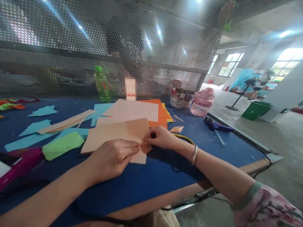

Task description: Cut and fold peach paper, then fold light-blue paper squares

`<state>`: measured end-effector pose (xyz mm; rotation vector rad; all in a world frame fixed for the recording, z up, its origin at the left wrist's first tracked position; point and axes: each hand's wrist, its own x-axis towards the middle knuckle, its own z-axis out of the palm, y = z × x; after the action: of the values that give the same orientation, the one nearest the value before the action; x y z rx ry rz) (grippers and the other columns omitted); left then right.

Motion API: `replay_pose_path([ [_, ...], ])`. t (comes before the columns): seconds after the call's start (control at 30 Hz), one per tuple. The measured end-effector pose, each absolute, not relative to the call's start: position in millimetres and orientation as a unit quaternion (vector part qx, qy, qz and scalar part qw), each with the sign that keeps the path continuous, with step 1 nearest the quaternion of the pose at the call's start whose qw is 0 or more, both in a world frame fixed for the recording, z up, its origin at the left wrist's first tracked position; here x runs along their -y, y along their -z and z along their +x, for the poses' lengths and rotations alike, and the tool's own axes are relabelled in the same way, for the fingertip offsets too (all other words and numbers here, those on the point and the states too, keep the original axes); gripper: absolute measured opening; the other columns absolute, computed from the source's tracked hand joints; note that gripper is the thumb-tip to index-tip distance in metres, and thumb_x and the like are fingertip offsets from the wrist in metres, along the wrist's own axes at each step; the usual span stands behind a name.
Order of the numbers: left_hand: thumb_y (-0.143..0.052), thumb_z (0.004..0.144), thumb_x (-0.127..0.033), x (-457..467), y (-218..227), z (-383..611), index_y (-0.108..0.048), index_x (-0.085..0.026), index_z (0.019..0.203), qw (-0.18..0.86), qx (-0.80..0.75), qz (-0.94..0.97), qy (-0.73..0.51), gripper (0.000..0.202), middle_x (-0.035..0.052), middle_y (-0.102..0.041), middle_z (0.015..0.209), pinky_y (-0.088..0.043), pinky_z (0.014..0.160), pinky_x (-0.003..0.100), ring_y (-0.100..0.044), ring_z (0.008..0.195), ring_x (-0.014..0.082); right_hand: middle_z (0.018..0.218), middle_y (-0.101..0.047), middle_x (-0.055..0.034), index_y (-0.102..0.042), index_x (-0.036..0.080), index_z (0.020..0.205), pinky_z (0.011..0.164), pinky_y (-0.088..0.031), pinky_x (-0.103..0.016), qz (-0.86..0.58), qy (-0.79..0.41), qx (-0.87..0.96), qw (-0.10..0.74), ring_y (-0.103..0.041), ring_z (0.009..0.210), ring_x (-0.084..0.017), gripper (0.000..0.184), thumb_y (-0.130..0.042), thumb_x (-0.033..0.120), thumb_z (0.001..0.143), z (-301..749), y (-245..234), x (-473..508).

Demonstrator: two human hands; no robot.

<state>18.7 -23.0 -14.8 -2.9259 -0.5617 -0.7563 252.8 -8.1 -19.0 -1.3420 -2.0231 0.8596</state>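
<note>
My left hand [111, 157] and my right hand [161, 137] meet at a corner of a folded sheet of peach paper [113, 135], pinching it between their fingers. A silver bangle circles my right wrist. Behind the folded sheet lies a flat pale peach sheet [130, 110] on a stack of orange paper [161, 110]. A small peach paper scrap [176, 129] rests just beyond my right hand. A yellow cable [183, 137] curves past the same hand.
The blue tabletop [142, 186] holds light blue paper cut-outs [35, 129], green tissue [62, 145], tan strips [63, 122], a blue glue gun [216, 126], a green bottle [101, 83], a woven paper basket [181, 98] and a pink jar [202, 102]. A perforated metal screen [142, 47] stands behind.
</note>
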Motion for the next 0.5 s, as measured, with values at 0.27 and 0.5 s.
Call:
replay_pose_path([
  [0.27, -0.054, 0.093, -0.027, 17.8, 0.7, 14.1, -0.072, -0.026, 0.109, 0.064, 0.336, -0.861, 0.377, 0.024, 0.0045, -0.077, 0.111, -0.056, 0.094, 0.039, -0.072, 0.102, 0.0252, 0.065, -0.063, 0.0015, -0.068, 0.014, 0.068, 0.058, -0.039, -0.022, -0.498, -0.340, 0.744, 0.290, -0.054, 0.062, -0.011, 0.010, -0.066, 0.016, 0.078, 252.5, 22.1, 8.0],
  [0.5, -0.073, 0.081, -0.048, -3.3, -30.3, -9.1, -0.053, -0.017, 0.135, 0.115, 0.459, -0.760, 0.446, 0.066, 0.0155, -0.058, 0.138, -0.035, 0.114, 0.052, -0.050, 0.132, 0.0369, 0.064, -0.059, 0.0017, -0.063, 0.016, 0.069, 0.058, -0.040, -0.023, -0.473, -0.335, 0.703, 0.413, -0.052, 0.061, -0.011, 0.018, -0.067, 0.030, 0.079, 256.7, 17.6, 8.4],
])
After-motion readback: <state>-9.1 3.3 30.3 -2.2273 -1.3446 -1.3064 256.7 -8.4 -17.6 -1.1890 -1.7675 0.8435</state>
